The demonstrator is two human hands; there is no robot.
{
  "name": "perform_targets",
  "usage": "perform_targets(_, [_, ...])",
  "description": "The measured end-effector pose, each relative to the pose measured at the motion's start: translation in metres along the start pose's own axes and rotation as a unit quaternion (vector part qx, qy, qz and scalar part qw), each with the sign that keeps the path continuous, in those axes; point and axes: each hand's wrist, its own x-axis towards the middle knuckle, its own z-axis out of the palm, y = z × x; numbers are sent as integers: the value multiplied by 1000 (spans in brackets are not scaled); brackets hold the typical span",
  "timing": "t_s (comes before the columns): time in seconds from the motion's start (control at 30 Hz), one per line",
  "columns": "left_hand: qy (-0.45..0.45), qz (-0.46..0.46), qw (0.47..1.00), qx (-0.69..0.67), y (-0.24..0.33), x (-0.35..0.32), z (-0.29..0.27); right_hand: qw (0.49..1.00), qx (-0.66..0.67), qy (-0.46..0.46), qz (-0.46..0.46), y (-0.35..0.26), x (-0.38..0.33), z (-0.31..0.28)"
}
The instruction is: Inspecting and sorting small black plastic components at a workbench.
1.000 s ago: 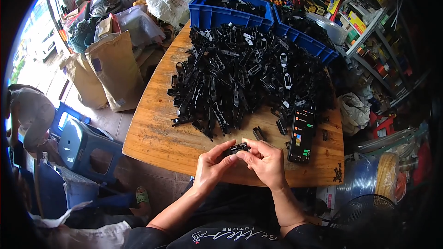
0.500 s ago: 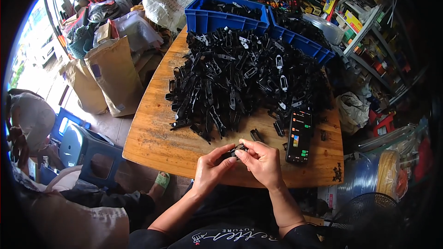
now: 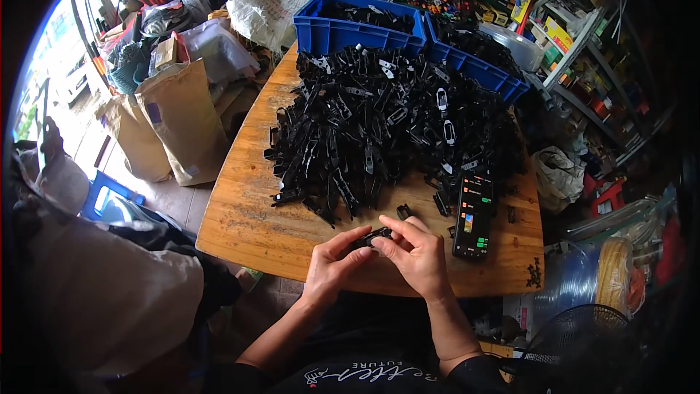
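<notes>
My left hand (image 3: 332,266) and my right hand (image 3: 415,252) meet over the near edge of a wooden table (image 3: 248,226). Both pinch one small black plastic clip (image 3: 370,236) between their fingertips. Just beyond the hands lies a big heap of black plastic clips (image 3: 386,128) that covers most of the tabletop. A loose black piece (image 3: 403,211) lies on the wood right above my fingers. A phone (image 3: 473,216) with a lit screen lies flat to the right of my right hand.
Two blue crates (image 3: 357,25) holding more black parts stand at the table's far edge. Brown paper sacks (image 3: 171,120) and a white bag (image 3: 273,0) sit on the floor at left. Shelves with goods (image 3: 583,51) fill the right. Pale cloth (image 3: 95,284) lies lower left.
My hands stay together on the small black clip, fingers shifting slightly. The view has tilted, and a large pale cloth shape has come into the lower left.
</notes>
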Motion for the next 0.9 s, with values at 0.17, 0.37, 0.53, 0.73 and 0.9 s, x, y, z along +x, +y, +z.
perform_targets(0.17, [-46,-31,996,-69,-1,-1,-3,1000,4,1,-25,-1,-1,-4])
perform_targets(0.37, [-23,-14,994,-110,-3,1,3,987,-132,32,-89,0,-8,1])
perform_targets(0.53, [1,-15,993,-116,-1,0,0,992,-80,-89,-48,-1,-3,-19])
perform_targets(0.73, [-28,37,989,-144,6,4,-7,991,88,-92,31,4,7,-42])
perform_targets(0.9, [24,77,994,-70,19,12,-21,932,-305,-109,-161,28,-1,-30])
